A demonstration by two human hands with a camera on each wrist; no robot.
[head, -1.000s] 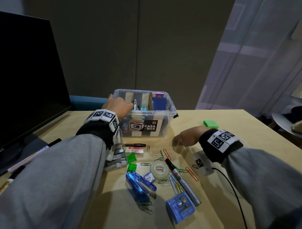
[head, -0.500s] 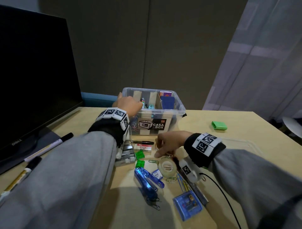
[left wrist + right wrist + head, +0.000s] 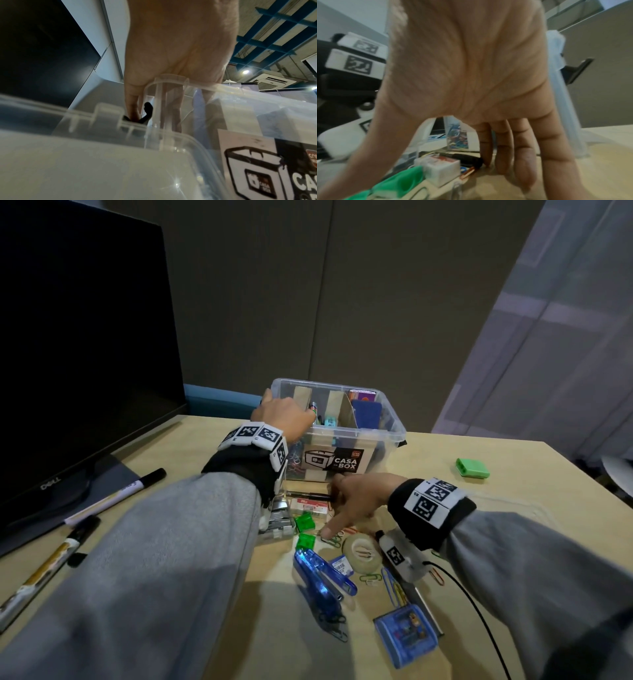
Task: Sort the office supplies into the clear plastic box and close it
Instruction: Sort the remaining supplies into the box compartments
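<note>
While the left hand rests over the near left corner of the clear plastic box, its fingers reach straight down inside the wall and its thumb runs down the outside; whether they actually pinch the wall I cannot tell. The box stands open at the back of the wooden table, a "CASA BOX" label on its front. Cardboard dividers split it into compartments: just right of that hand's knuckles some upright pens and a small teal item, farther right a dark blue flat object with a purple-topped packet behind it. Coloured paper clips show through the wall below the left wrist.

The right hand is spread palm down in front of the box, holding nothing, fingers straight. Its index fingertip touches the end of a black pen lying along the box's foot, and its thumb points toward a cluster of loose paper clips. Under the span of that hand sit a small white staple box and two green clips. Just behind the palm lies a roll of clear tape, and nearer the person a blue stapler, a blue translucent case and more clips. A metal object is half hidden under the left sleeve. A green eraser lies well apart to the right. Two markers lie beyond the left arm before a dark monitor.
</note>
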